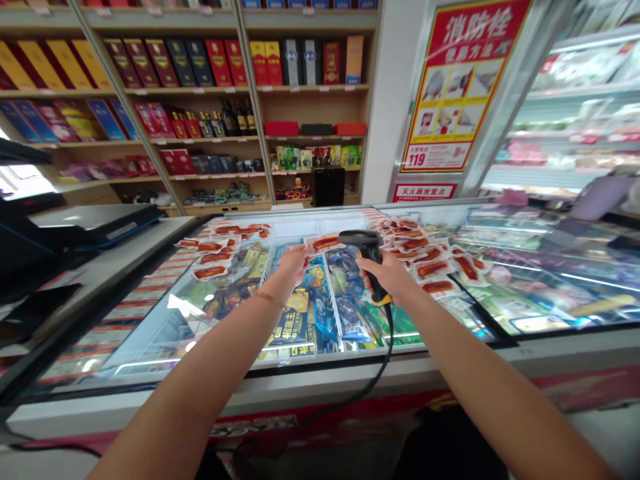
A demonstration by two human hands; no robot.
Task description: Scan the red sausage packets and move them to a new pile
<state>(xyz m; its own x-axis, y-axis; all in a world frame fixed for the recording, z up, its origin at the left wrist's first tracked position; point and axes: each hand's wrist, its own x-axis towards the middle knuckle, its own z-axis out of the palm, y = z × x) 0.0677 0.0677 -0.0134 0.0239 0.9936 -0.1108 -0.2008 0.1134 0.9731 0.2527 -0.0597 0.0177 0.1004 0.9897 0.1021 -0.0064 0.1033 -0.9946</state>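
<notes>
My left hand (296, 262) pinches the left end of a clear vacuum pack of sausage (325, 243), held above the chest freezer. In my right hand (383, 272) is a black barcode scanner (371, 252), gripped by its handle, its head tilted toward the sausage pack. The scanner's black cable (385, 360) hangs down over the freezer's front edge. More sausage packs (434, 268) lie in a loose group right of the scanner, on the freezer's glass top. Another group of sausage packs (214, 259) rests on the glass to the left.
Below the glass, the freezer (350, 375) holds bagged foods in white wire baskets (334, 300). A grey counter with a dark flat device (107, 223) stands at left. Behind are shelves of boxes (200, 63) and a red fire-hydrant poster (465, 83). A refrigerated display (575, 120) is at right.
</notes>
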